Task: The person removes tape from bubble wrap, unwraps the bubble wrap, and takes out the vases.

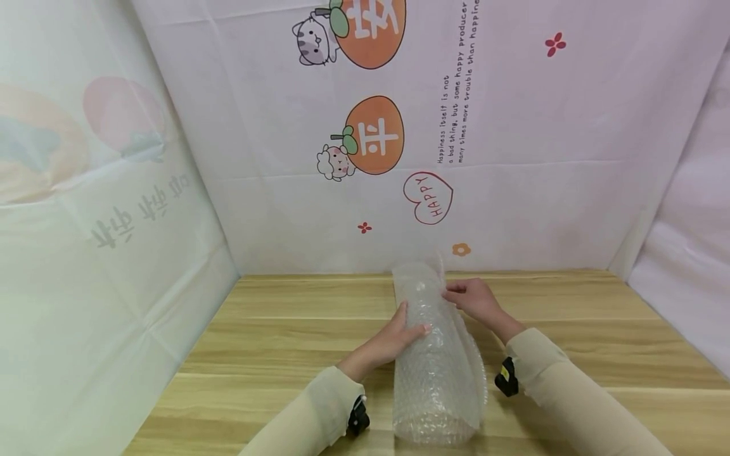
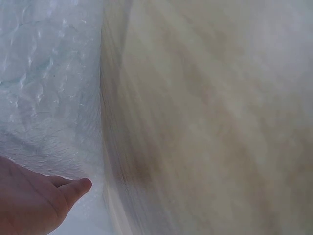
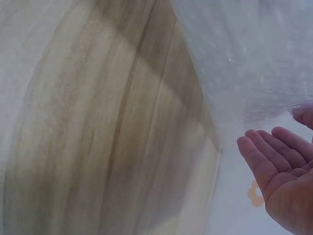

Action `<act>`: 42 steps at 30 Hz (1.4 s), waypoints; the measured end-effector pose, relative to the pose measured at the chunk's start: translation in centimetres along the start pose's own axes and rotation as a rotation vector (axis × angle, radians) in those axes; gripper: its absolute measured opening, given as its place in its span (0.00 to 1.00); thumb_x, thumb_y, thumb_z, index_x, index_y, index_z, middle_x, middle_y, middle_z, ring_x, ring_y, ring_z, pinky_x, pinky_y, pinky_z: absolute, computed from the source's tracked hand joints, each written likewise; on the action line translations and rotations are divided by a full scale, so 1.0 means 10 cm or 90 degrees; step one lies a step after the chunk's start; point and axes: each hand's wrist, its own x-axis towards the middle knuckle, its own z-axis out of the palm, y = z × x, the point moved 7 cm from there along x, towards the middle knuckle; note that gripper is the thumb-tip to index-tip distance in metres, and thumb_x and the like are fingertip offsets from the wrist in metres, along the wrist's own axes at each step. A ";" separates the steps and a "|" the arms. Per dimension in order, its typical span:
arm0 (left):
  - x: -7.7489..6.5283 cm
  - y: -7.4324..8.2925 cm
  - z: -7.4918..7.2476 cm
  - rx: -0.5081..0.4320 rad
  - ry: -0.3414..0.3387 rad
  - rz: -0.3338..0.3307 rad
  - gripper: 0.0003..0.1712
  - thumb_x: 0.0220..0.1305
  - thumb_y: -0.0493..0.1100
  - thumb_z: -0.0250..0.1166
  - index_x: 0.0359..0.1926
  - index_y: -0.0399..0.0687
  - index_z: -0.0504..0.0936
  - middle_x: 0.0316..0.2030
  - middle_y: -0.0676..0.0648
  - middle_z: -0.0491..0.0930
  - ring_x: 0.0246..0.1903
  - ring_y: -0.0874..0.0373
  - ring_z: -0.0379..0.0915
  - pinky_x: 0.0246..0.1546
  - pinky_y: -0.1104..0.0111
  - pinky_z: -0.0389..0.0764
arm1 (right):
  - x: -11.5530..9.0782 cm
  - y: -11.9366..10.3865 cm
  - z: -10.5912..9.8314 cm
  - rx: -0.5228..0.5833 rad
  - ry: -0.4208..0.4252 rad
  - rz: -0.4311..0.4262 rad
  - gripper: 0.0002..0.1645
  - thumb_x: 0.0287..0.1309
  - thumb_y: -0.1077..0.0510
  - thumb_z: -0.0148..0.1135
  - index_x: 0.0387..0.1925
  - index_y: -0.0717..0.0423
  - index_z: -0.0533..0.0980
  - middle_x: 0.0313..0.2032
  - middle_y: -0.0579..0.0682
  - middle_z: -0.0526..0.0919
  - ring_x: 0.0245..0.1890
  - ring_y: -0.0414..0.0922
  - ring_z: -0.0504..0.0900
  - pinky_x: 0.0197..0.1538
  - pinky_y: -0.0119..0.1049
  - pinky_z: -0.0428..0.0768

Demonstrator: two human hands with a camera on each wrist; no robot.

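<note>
A roll of clear bubble wrap (image 1: 430, 373) lies lengthwise on the wooden table, its far end near the back wall. A loose flap of the wrap hangs along its right side. My left hand (image 1: 393, 339) rests on the roll's left side, thumb and fingers spread over the surface. In the left wrist view part of the left hand (image 2: 36, 198) shows against the bubbles. At the far right, my right hand (image 1: 476, 301) pinches the flap's edge. The right wrist view shows the right hand (image 3: 288, 171) with several fingers extended and its thumb by the sheet's edge.
The wood-grain table (image 1: 285, 342) extends to both sides of the roll. A white printed cloth (image 1: 513, 158) hangs behind it, and another cloth (image 1: 114, 304) hangs at the left. Black wrist devices (image 1: 358, 415) sit at both cuffs.
</note>
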 end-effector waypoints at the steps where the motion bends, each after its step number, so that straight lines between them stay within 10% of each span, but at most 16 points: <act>1: 0.00 0.00 0.00 0.000 0.001 0.000 0.56 0.53 0.68 0.51 0.67 0.44 0.32 0.67 0.44 0.34 0.63 0.55 0.34 0.60 0.57 0.46 | 0.00 0.01 0.00 -0.001 0.003 -0.001 0.18 0.53 0.53 0.60 0.41 0.63 0.78 0.39 0.57 0.80 0.32 0.45 0.79 0.31 0.36 0.77; 42: 0.02 0.00 0.02 0.006 0.003 0.012 0.54 0.55 0.67 0.50 0.67 0.43 0.32 0.66 0.42 0.36 0.63 0.54 0.36 0.59 0.57 0.47 | -0.09 0.11 -0.08 0.148 -0.042 0.051 0.27 0.58 0.49 0.54 0.50 0.67 0.71 0.47 0.62 0.75 0.43 0.50 0.76 0.39 0.39 0.77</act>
